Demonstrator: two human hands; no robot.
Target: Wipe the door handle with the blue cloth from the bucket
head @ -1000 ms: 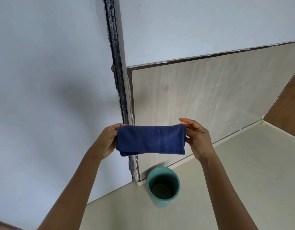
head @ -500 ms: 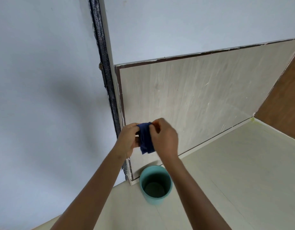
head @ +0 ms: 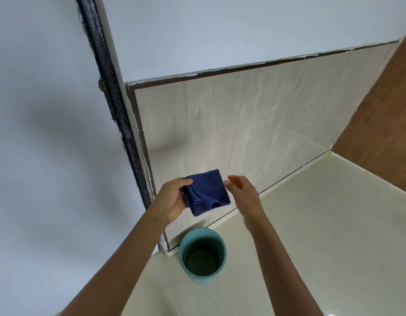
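Left hand pinches the folded dark-blue terry cloth by its left edge; right hand open, empty, just beside the cloth's right edge. Round teal plastic bucket sits directly below the grip. Door handle not in view, so its direction can't be told.

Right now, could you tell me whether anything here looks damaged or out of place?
Yes: the black strip along the wall corner looks ragged, with flaking white paint on the panel edge beside it. The blue cloth and bucket look fine.
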